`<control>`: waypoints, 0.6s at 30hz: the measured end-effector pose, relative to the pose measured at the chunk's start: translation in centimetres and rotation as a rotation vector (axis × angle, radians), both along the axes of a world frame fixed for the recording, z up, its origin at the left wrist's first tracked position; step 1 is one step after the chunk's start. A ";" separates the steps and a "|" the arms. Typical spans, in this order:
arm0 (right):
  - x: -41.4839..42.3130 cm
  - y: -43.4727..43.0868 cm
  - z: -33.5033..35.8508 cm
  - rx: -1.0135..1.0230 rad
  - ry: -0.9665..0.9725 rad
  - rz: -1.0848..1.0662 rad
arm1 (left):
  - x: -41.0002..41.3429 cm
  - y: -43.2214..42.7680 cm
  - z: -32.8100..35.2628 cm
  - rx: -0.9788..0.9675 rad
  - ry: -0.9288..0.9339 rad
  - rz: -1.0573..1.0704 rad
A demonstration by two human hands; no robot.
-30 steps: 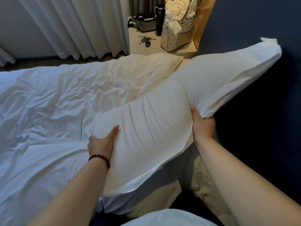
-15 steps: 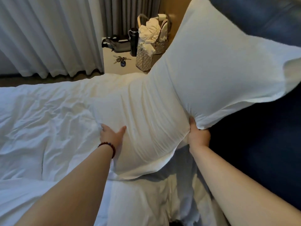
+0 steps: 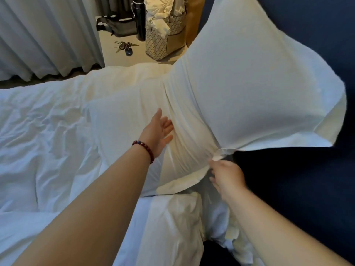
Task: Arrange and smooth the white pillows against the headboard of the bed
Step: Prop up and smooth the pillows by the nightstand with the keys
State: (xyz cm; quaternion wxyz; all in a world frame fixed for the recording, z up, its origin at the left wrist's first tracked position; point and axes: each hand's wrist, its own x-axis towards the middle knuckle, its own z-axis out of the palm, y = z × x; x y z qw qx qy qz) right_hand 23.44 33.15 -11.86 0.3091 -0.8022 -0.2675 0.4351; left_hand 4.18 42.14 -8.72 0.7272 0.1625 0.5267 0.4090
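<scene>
A big white pillow (image 3: 249, 96) stands bent and tilted against the dark blue headboard (image 3: 299, 189), its upper half leaning on the padding. My left hand (image 3: 159, 131), with a red bead bracelet on the wrist, has straight fingers and lies flat against the pillow's front. My right hand (image 3: 224, 175) sits just under the pillow's lower edge with loosely bent fingers touching the pillowcase flap. A second white pillow (image 3: 124, 77) lies flat behind it. A third pillow (image 3: 172, 223) lies below, close to me.
A rumpled white duvet (image 3: 42, 141) covers the bed on the left. Beyond the bed a nightstand (image 3: 111, 52) carries keys (image 3: 125, 48), a black bottle (image 3: 140, 18), a dark pouch and a patterned tote bag (image 3: 165, 39). Pale curtains (image 3: 48, 35) hang at the far left.
The pillow has swung up and now leans on the headboard. My left hand has let go of its edge and flattened on its front. My right hand has released its grip and dropped below.
</scene>
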 end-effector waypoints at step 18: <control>-1.7 13.9 -6.1 0.161 -0.696 1.075 | 1.2 0.4 -5.3 0.116 0.107 0.272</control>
